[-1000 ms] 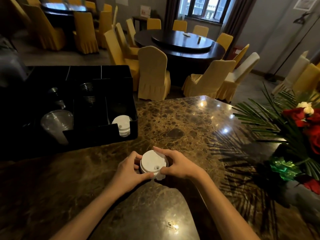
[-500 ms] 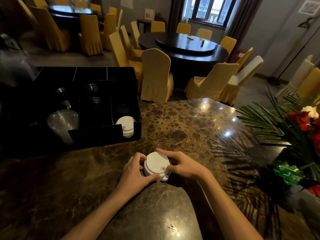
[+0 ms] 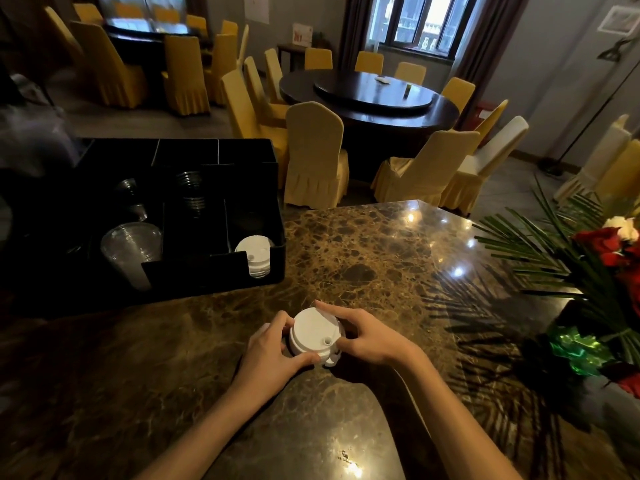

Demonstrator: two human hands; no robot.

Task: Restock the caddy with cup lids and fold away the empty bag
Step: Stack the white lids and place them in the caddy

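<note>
A short stack of white cup lids (image 3: 313, 332) sits on the marble counter (image 3: 363, 258) in front of me. My left hand (image 3: 273, 355) grips its left side with curled fingers and thumb. My right hand (image 3: 363, 336) grips its right side the same way. To the left stands the black caddy (image 3: 207, 271). Its right front compartment holds a stack of white lids (image 3: 256, 254). Clear plastic cups (image 3: 130, 247) fill the compartment at its left. I see no bag.
A bouquet with red flowers and palm leaves (image 3: 595, 271) lies along the counter's right side. Behind the counter are yellow-covered chairs (image 3: 313, 154) and a round dark dining table (image 3: 374, 98).
Both hands keep their hold on the lid stack in the same spot on the counter. Only my view has shifted slightly.
</note>
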